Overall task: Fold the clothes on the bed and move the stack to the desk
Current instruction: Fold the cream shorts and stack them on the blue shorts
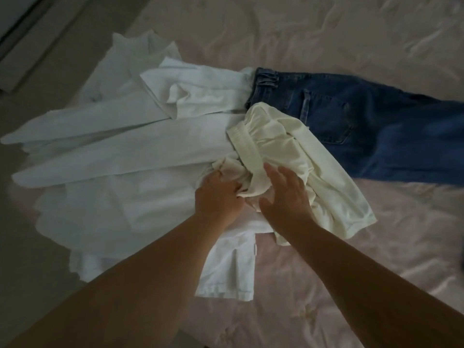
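Head view: left hand (218, 197) seemingly pinches cream garment (288, 151), right hand (283, 197) fingers spread over it

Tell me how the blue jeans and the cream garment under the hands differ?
The jeans are dark blue denim, while the cream garment is pale and looks thin and soft. The jeans lie spread out fairly flat across the bed; the cream garment is bunched and crumpled. No hand touches the jeans, but the left hand grips the cream garment and the right hand rests open on it. Both are unfolded, and the cream garment overlaps the jeans.
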